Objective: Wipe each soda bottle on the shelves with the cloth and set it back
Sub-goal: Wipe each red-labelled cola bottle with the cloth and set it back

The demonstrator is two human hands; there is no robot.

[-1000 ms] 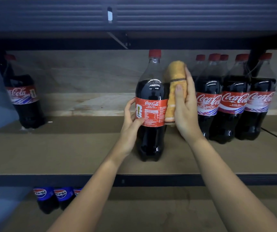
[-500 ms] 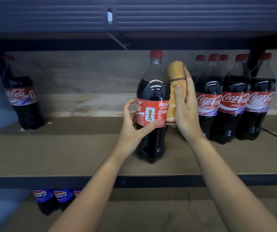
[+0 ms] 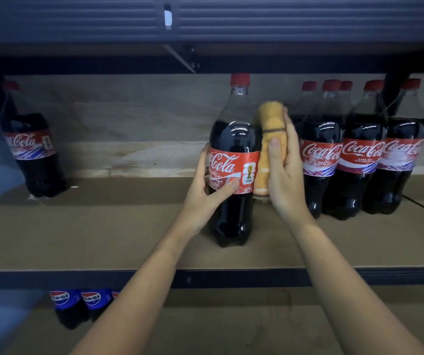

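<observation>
We see a tall clear plastic Coca-Cola bottle with a red cap and red label [image 3: 234,160] standing upright on the brown board shelf [image 3: 103,234], its long axis vertical and cap up, the dark cola filling it up to the shoulder. Its label faces us, with the script logo to the left and a FIFA trophy mark to the right. Our left hand [image 3: 205,190] grips the bottle at label height, thumb across the front of the label and fingers curled round the left side. Our right hand [image 3: 285,172] holds a rolled orange-yellow cloth with a dark band [image 3: 269,139] upright against the bottle's right side, the thumb pressing its front and the fingers wrapped behind. Both forearms reach up and forward over the shelf's dark front edge.

Just right of the cloth stands a cluster of red-capped cola bottles [image 3: 359,155], upright and touching one another. Well apart at far left stands a lone cola bottle [image 3: 30,149]. On the lower shelf we see blue-labelled Pepsi bottles [image 3: 77,303], only partly in view.
</observation>
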